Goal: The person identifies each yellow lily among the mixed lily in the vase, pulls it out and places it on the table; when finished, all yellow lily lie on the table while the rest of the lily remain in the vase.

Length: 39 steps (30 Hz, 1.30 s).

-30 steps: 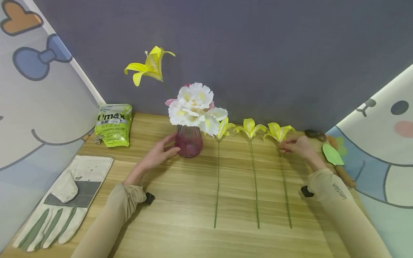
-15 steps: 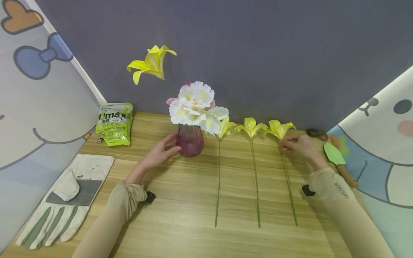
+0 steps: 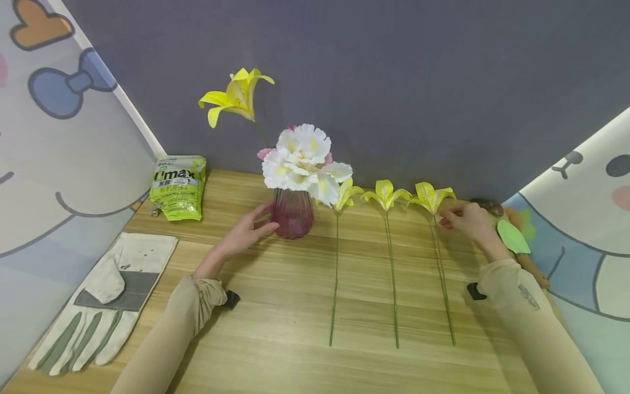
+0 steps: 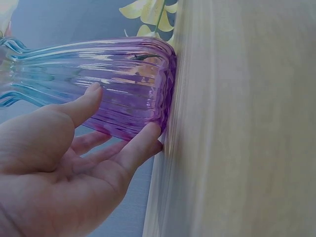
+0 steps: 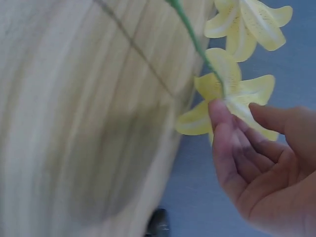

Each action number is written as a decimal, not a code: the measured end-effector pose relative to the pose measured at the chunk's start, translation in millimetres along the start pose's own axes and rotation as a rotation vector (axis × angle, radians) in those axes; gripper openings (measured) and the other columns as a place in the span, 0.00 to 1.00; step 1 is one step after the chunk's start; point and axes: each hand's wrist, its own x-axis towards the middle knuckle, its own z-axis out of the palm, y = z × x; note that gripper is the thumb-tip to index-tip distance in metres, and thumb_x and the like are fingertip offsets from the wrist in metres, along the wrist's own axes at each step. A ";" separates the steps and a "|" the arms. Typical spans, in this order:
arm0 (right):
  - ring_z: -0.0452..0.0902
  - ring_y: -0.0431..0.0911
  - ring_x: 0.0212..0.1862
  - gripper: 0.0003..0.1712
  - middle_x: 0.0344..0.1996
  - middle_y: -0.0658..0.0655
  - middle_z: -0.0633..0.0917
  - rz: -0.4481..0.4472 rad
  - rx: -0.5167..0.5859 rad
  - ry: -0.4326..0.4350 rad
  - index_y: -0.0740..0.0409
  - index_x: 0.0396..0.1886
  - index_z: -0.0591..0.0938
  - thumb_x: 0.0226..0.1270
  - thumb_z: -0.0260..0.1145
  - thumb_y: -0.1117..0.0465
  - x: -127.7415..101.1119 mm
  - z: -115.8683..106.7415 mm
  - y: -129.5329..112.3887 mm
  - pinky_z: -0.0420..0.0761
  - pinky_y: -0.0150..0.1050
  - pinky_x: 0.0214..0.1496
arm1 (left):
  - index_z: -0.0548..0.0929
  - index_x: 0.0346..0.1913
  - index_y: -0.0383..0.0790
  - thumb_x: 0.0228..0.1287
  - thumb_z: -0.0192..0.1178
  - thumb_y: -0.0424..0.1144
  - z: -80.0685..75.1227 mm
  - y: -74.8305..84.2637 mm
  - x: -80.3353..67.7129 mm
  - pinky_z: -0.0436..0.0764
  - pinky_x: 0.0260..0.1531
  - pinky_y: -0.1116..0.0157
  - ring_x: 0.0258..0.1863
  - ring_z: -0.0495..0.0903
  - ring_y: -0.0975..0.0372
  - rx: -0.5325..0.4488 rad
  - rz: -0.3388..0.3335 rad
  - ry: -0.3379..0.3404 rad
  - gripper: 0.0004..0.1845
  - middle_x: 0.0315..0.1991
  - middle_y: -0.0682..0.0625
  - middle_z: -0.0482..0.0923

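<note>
Left hand steadies the vase with spread fingers; right hand pinches the lily; best lifted gently, stem level.

The glove gets clipped at the head view's left edge. White blooms hide the vase mouth, and the far-right trowel sits half behind the right hand.

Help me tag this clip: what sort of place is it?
Likely a staged flower-arranging bench: a wooden tabletop between cartoon-printed screens, with a pink vase, loose yellow lilies and a work glove.
</note>
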 end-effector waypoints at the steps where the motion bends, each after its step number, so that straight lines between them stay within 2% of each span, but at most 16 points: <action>1: 0.90 0.43 0.31 0.22 0.35 0.66 0.92 -0.013 -0.036 0.022 0.79 0.54 0.85 0.86 0.60 0.59 -1.7 -1.6 -3.3 0.88 0.26 0.32 | 0.50 0.84 0.25 0.81 0.59 0.30 0.3 0.0 0.2 0.76 0.73 0.46 0.76 0.64 0.32 0.002 0.002 -0.001 0.39 0.80 0.25 0.56; 4: 0.89 0.44 0.30 0.20 0.32 0.62 0.92 -0.064 -0.100 0.081 0.73 0.48 0.89 0.85 0.60 0.59 -7.5 -5.2 -19.8 0.84 0.24 0.29 | 0.50 0.84 0.25 0.82 0.59 0.30 0.7 0.1 0.1 0.75 0.73 0.46 0.76 0.64 0.32 0.003 0.002 -0.004 0.39 0.80 0.25 0.56; 7: 0.86 0.35 0.28 0.18 0.32 0.61 0.92 -0.128 -0.115 0.126 0.71 0.46 0.89 0.85 0.61 0.59 -11.2 -7.9 -45.5 0.83 0.24 0.28 | 0.50 0.84 0.24 0.82 0.59 0.30 0.7 0.2 0.2 0.75 0.73 0.45 0.76 0.64 0.31 0.000 0.001 -0.003 0.39 0.80 0.25 0.56; 10: 0.83 0.28 0.29 0.17 0.35 0.62 0.92 -0.193 -0.099 0.151 0.69 0.49 0.89 0.85 0.63 0.58 -10.6 -9.6 -77.1 0.83 0.23 0.28 | 0.51 0.83 0.24 0.81 0.59 0.30 0.3 0.5 0.2 0.76 0.73 0.45 0.75 0.64 0.31 0.001 0.004 -0.001 0.39 0.79 0.24 0.57; 14: 0.85 0.29 0.33 0.15 0.39 0.62 0.92 -0.252 -0.045 0.168 0.63 0.52 0.90 0.84 0.64 0.56 -2.0 -11.8 -121.5 0.85 0.22 0.35 | 0.51 0.83 0.24 0.81 0.59 0.30 -0.8 0.0 0.5 0.76 0.73 0.45 0.75 0.65 0.31 0.009 0.012 0.001 0.38 0.79 0.24 0.57; 19: 0.88 0.34 0.42 0.15 0.48 0.61 0.92 -0.319 0.092 0.125 0.59 0.57 0.89 0.83 0.66 0.55 22.5 -13.8 -173.0 0.89 0.27 0.47 | 0.51 0.83 0.24 0.81 0.60 0.29 -1.3 -1.0 0.2 0.76 0.72 0.46 0.75 0.65 0.31 0.013 0.017 0.000 0.39 0.79 0.24 0.57; 23: 0.90 0.41 0.46 0.13 0.50 0.63 0.91 -0.399 0.259 0.082 0.64 0.56 0.88 0.81 0.68 0.61 50.4 -8.7 -208.4 0.91 0.33 0.50 | 0.50 0.83 0.24 0.81 0.59 0.30 -0.1 -1.8 0.4 0.76 0.72 0.46 0.75 0.65 0.31 0.011 0.016 -0.006 0.39 0.79 0.24 0.57; 27: 0.90 0.52 0.50 0.14 0.51 0.66 0.90 -0.442 0.455 0.012 0.69 0.56 0.86 0.80 0.68 0.64 77.2 2.5 -232.4 0.92 0.37 0.53 | 0.50 0.83 0.24 0.82 0.59 0.30 1.6 -1.6 1.0 0.75 0.73 0.46 0.75 0.64 0.31 0.004 0.008 -0.009 0.39 0.80 0.24 0.56; 31: 0.88 0.57 0.53 0.17 0.52 0.68 0.90 -0.429 0.594 -0.059 0.71 0.58 0.85 0.80 0.69 0.63 97.5 15.1 -249.1 0.91 0.42 0.58 | 0.50 0.83 0.24 0.82 0.59 0.30 3.0 0.2 1.8 0.74 0.73 0.46 0.75 0.64 0.31 -0.005 0.001 -0.006 0.39 0.80 0.25 0.56; 35: 0.88 0.54 0.53 0.18 0.52 0.65 0.90 -0.411 0.644 -0.116 0.72 0.60 0.84 0.80 0.68 0.63 115.3 26.2 -266.7 0.89 0.48 0.62 | 0.51 0.83 0.24 0.81 0.59 0.30 3.5 1.2 2.0 0.75 0.73 0.46 0.75 0.64 0.32 -0.007 0.002 -0.004 0.38 0.80 0.25 0.57; 39: 0.88 0.50 0.51 0.16 0.49 0.60 0.92 -0.412 0.608 -0.157 0.68 0.58 0.86 0.78 0.71 0.62 130.1 35.4 -285.7 0.89 0.43 0.59 | 0.52 0.83 0.23 0.81 0.59 0.28 2.8 0.7 1.0 0.76 0.72 0.46 0.75 0.65 0.31 -0.002 0.007 0.001 0.38 0.79 0.24 0.58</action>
